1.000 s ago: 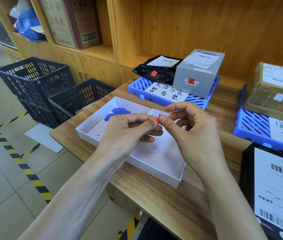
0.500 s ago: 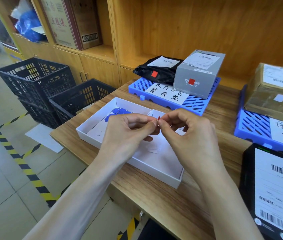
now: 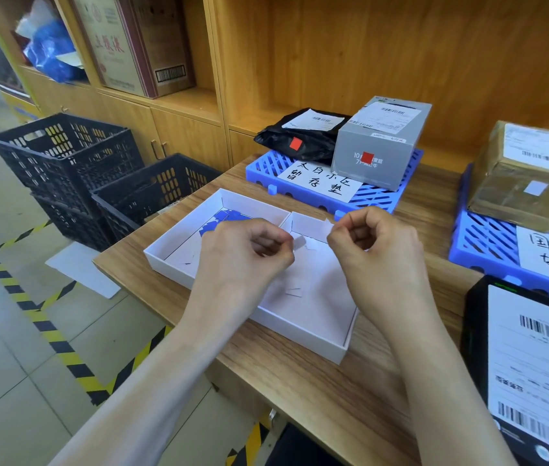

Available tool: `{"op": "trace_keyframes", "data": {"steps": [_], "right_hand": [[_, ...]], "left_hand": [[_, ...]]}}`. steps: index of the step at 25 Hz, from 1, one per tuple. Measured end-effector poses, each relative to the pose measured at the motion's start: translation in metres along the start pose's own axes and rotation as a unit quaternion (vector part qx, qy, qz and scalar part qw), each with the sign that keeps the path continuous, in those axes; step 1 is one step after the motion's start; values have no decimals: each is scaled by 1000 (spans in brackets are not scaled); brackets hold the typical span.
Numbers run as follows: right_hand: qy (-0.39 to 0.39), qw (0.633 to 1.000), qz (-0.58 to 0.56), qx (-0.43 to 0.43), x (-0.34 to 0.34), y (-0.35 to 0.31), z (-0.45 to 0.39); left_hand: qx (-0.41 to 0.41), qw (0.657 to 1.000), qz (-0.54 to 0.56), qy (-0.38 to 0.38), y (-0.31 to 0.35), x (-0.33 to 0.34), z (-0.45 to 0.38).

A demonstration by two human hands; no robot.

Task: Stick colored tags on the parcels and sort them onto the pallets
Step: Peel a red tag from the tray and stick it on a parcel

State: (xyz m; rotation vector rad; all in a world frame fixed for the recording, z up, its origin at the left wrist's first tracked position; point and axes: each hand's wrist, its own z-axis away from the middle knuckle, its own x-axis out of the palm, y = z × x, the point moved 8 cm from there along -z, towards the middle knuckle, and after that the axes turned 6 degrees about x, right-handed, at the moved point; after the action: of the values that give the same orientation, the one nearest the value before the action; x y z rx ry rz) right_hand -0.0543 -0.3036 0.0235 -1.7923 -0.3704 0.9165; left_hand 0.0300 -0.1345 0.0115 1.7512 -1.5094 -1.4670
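Wood table (image 3: 316,391) before shelving; hands, left (image 3: 246,253) and right (image 3: 377,250), fingers curled, each pinching pale paper scrap.

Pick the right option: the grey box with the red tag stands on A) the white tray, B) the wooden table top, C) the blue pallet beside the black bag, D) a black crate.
C: the grey box, bearing a red tag, stands on the blue pallet right beside the black bag.

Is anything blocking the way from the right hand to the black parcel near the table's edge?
No. Only bare wooden table lies between the right hand and the black parcel.
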Motion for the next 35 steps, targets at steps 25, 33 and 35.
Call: {"op": "trace_keyframes", "data": {"steps": [25,33,35], "right_hand": [[-3,987,-113,118,-46,23,53],[38,999,-26,-4,-89,21,85],[46,999,-17,-7,-100,23,93]], "left_hand": [[172,983,0,-63,64,29,49],[148,980,65,-116,81,49,74],[146,978,77,-127,87,53,82]]}}
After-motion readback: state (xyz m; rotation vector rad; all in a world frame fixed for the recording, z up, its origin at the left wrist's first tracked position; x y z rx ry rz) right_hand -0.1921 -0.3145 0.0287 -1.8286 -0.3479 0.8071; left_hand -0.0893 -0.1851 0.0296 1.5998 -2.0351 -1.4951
